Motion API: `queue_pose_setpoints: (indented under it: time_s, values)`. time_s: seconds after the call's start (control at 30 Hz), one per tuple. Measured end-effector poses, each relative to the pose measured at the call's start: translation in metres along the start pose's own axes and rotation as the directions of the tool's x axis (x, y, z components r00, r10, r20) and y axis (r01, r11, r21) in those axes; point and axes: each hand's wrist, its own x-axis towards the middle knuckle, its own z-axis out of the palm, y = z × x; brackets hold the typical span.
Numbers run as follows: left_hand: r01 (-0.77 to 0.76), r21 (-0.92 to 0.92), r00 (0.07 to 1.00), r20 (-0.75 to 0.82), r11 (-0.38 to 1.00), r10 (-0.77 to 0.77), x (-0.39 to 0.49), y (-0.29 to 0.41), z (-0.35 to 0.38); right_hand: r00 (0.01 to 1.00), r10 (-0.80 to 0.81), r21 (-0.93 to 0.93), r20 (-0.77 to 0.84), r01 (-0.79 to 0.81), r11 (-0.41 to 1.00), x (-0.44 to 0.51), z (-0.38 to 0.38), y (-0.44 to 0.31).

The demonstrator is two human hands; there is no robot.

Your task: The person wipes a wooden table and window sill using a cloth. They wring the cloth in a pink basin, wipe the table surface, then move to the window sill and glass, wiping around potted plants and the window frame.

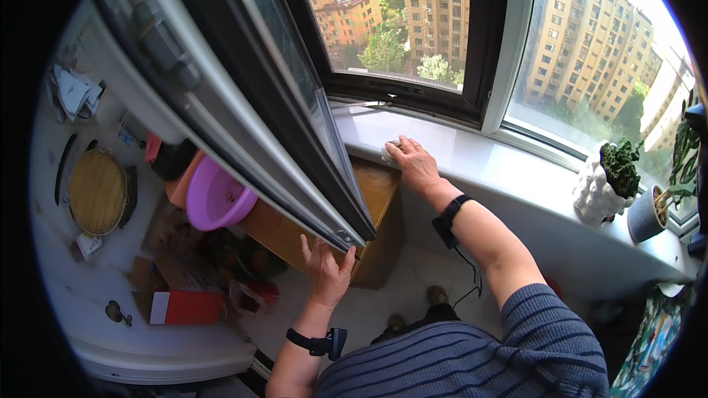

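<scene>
My left hand (326,273) grips the lower corner of an open window sash (265,166), with the thumb near the corner and some fingertips hidden by the frame. The sash swings inward and slants across the left of the view. My right hand (416,167) presses a small whitish cloth (390,151) against the inner edge of the white windowsill (459,152). Most of the cloth is hidden under the fingers. Beyond the sill is the dark frame (404,90) of the window opening, with a metal stay arm (362,104) at its base.
Below the sash stands a wooden cabinet (381,188), with a purple basin (213,199) beside its top. A white textured pot (594,193) and a grey pot (646,218), both with plants, sit at the sill's right end. A red box (193,307) lies at lower left.
</scene>
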Motion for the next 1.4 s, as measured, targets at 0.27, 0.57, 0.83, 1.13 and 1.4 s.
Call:
queue_pose_setpoints:
  time_s: [0.27,0.57,0.83,1.13,1.4]
  values:
    - [0.217,0.031,0.976,0.025,0.976,-0.218,-0.026,-0.008,0.004,0.981,-0.102,-0.033,0.165,0.109,0.994,0.048,0.041,0.024]
    - [0.223,-0.051,0.974,0.044,0.973,-0.221,-0.027,-0.011,0.003,0.967,0.219,-0.136,0.13,-0.201,0.97,-0.056,-0.069,0.16]
    - [0.084,-0.031,0.996,0.009,0.996,-0.084,-0.02,-0.012,0.003,0.895,0.444,-0.25,-0.026,-0.436,0.865,-0.078,-0.097,0.15]
    - [0.056,-0.049,0.994,0.1,0.997,-0.051,-0.017,-0.01,0.012,0.987,0.031,-0.144,0.159,-0.008,0.99,-0.002,-0.001,0.092]
    - [-0.099,0.022,0.991,0.087,0.995,0.097,0.019,0.025,0.029,0.904,0.427,-0.301,-0.015,-0.411,0.86,-0.159,-0.111,0.156]
